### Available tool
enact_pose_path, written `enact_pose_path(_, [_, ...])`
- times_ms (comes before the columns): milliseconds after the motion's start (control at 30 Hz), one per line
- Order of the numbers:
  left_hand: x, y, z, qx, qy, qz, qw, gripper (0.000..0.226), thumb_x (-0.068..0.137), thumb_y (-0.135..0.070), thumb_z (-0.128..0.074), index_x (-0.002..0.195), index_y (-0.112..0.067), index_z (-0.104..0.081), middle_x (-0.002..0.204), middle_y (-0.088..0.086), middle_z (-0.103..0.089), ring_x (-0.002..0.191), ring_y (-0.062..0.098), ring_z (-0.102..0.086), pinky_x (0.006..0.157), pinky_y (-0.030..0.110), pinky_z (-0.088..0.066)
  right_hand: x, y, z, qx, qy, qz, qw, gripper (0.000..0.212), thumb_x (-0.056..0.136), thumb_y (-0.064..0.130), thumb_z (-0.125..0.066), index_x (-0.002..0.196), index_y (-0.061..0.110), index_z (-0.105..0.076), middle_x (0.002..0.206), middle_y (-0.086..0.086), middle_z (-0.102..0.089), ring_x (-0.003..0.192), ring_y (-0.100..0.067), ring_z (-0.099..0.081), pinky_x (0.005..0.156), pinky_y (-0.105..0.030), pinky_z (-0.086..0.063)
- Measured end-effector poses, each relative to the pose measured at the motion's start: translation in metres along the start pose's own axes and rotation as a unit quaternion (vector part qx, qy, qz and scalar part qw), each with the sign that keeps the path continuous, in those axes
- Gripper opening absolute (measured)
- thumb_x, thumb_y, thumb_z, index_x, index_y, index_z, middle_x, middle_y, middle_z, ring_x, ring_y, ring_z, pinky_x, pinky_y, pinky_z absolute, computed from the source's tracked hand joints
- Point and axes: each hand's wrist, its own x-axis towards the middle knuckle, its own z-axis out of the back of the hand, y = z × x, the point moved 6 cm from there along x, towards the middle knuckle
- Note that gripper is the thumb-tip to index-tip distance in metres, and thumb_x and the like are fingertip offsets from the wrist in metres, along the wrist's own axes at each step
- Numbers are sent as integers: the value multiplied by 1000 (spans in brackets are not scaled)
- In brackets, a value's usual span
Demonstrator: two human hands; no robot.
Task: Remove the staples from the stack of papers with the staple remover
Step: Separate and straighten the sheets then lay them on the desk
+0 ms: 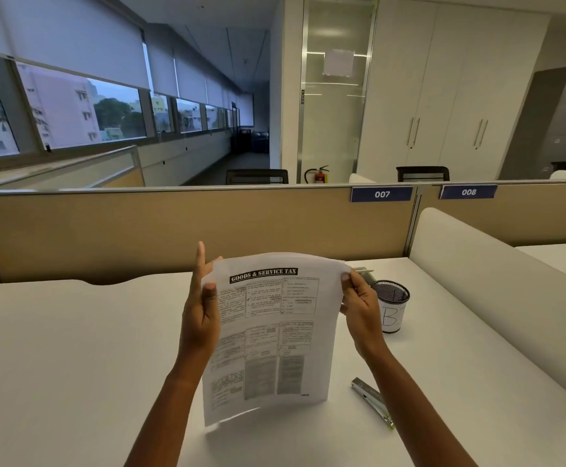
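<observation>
A stack of printed papers (268,335), headed "Goods & Service Tax", stands nearly upright over the white desk (72,358), bowed across its width. My left hand (202,308) grips its upper left edge, thumb on the front, index finger pointing up. At the upper right corner, my right hand (359,301) pinches the sheets. A silver metal tool, stapler or staple remover (372,402), lies flat on the desk to the right of the papers, under my right forearm. No staple is visible.
A black mesh cup (391,305) with a white label marked "B" stands right of my right hand, a metal object (364,272) behind it. A beige partition (207,227) closes off the desk's far side; a white divider (497,291) runs along the right.
</observation>
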Motion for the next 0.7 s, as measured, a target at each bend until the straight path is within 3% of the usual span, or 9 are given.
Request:
enact_pose_path(100, [3, 3, 6, -37, -7, 20, 999, 79, 62, -85, -21, 131, -47, -11, 105, -4, -59, 59, -1, -60, 45, 17, -50, 2, -1, 2, 15, -4, -22, 1000, 27, 96, 14, -36, 103, 19, -62, 76, 7, -61, 68, -7, -56, 61, -25, -50])
enact_pose_path(200, [3, 5, 4, -39, -3, 28, 999, 75, 62, -85, -23, 127, -48, -23, 76, -1, -60, 52, 4, -53, 43, 18, -44, 1, 0, -2, 15, 18, -25, 999, 28, 96, 16, -35, 95, 26, -62, 77, 6, -62, 68, -5, -57, 63, -25, -49])
enact_pose_path(300, [1, 12, -1, -56, -29, 57, 996, 69, 66, -80, -31, 125, -44, -31, 92, -8, -62, 72, 9, -59, 52, 21, -51, -1, -2, -8, 37, 40, -31, 998, 32, 97, 19, -33, 84, 31, -60, 77, 7, -62, 69, -4, -59, 66, -25, -50])
enact_pose_path(367, [-1, 19, -1, -70, -71, 85, 991, 52, 78, -56, -43, 125, -34, -40, 102, -1, -61, 84, 14, -61, 55, 13, -54, -3, -4, -10, 44, 63, -36, 996, 32, 97, 23, -30, 85, 30, -59, 81, 4, -63, 74, -8, -61, 67, -24, -52])
enact_pose_path(467, [-3, 30, -1, -75, -104, 139, 982, 25, 77, -26, -61, 99, -13, -60, 82, -1, -63, 73, 15, -62, 46, 9, -49, -4, -5, -14, 59, 110, -29, 992, 16, 90, 28, -40, 95, 29, -55, 89, 0, -64, 75, -2, -66, 61, -20, -56])
enact_pose_path(533, [-5, 34, -1, -108, -100, 173, 974, 7, 72, -24, -65, 76, -21, -61, 72, -2, -64, 64, 15, -64, 45, 13, -51, -3, -8, -12, 65, 123, -28, 990, 29, 76, 28, -57, 103, 27, -50, 97, -2, -65, 80, -5, -68, 60, -19, -55])
enact_pose_path(600, [-8, 36, -1, -138, -85, 188, 969, 10, 65, -29, -65, 73, -23, -62, 72, -2, -66, 62, 15, -67, 48, 18, -55, -3, -16, -7, 39, 124, -40, 991, 45, 68, 23, -67, 109, 25, -48, 103, -3, -64, 85, -9, -67, 62, -20, -55])
enact_pose_path(700, [-11, 37, -1, -147, -50, 197, 968, 25, 60, -41, -66, 78, -24, -61, 76, 1, -68, 66, 18, -68, 50, 20, -56, -8, -34, -5, -35, 141, -75, 986, 36, 77, 8, -65, 109, 18, -53, 107, -8, -64, 90, -11, -64, 62, -16, -55])
